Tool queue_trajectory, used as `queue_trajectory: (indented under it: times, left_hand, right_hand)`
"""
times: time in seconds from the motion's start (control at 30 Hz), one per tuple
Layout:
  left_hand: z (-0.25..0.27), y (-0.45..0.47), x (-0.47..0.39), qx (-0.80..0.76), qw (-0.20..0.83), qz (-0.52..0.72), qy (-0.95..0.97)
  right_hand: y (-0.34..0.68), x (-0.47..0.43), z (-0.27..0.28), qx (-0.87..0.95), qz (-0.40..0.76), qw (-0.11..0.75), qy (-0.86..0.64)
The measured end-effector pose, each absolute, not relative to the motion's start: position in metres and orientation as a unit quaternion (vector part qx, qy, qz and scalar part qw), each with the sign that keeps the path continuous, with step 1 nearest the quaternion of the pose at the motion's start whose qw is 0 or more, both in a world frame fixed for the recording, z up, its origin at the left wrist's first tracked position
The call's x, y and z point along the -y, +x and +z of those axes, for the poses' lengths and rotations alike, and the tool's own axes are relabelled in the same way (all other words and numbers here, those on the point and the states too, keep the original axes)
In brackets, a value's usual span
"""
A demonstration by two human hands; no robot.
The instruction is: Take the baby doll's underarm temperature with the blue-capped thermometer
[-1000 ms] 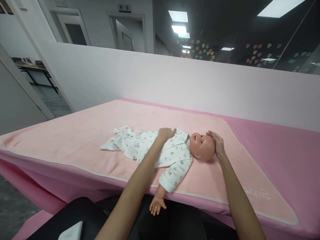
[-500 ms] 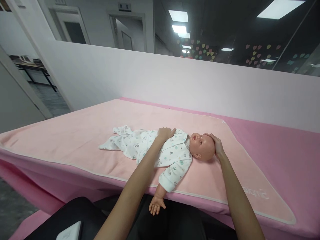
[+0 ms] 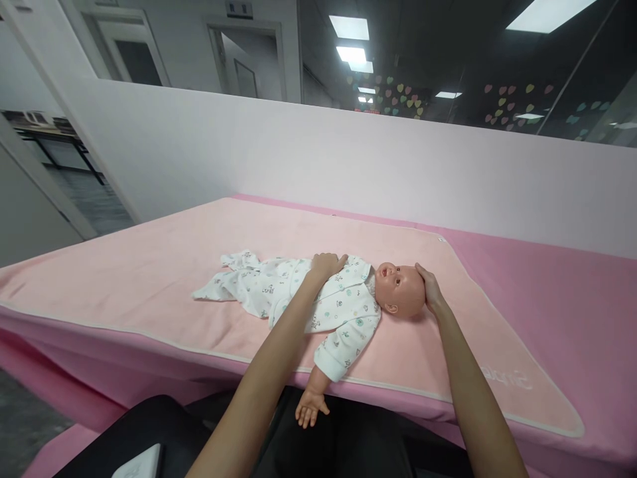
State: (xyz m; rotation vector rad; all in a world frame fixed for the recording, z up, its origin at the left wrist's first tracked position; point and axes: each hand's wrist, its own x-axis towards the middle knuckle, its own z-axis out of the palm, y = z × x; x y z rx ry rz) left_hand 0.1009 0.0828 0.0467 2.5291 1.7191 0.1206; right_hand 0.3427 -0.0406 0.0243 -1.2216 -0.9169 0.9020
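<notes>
A baby doll point(image 3: 343, 302) in white printed clothes lies on its back on a peach blanket point(image 3: 164, 265), its head to the right. My left hand point(image 3: 328, 265) rests on the doll's chest, fingers lying over the far side and the thumb out to the right. Against the crown of the doll's head point(image 3: 401, 291) my right hand point(image 3: 430, 288) is laid, open, with some fingers hidden behind the head. One doll arm hangs over the near edge, its bare hand point(image 3: 312, 406) palm up; the other arm is out of sight.
Under the blanket is a pink cover point(image 3: 572, 299). A white wall point(image 3: 348, 159) with glass above it stands along the far side. At the lower left, a white flat object point(image 3: 139, 463) lies on a black surface near my legs.
My right hand's fingers have slid back from the doll's forehead toward the crown. My left hand stays on the chest. The whole view has shifted slightly.
</notes>
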Motion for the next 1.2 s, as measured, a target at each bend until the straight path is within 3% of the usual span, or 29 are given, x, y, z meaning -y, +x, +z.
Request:
queue_trajectory:
  times: [0.7, 0.97, 1.2]
  left_hand:
    - [0.0459, 0.1010, -0.0836, -0.560, 0.044, 0.044, 0.826]
    - [0.0471, 0.1008, -0.0822, -0.560, 0.049, 0.046, 0.826]
    - [0.0472, 0.1008, -0.0823, -0.561, 0.047, 0.043, 0.825]
  right_hand:
    - [0.3408, 0.0392, 0.0254, 0.365, 0.378, 0.671, -0.524]
    - [0.3396, 0.0422, 0.0245, 0.399, 0.402, 0.622, -0.540]
    - [0.3426, 0.0373, 0.0224, 0.360, 0.403, 0.668, -0.512]
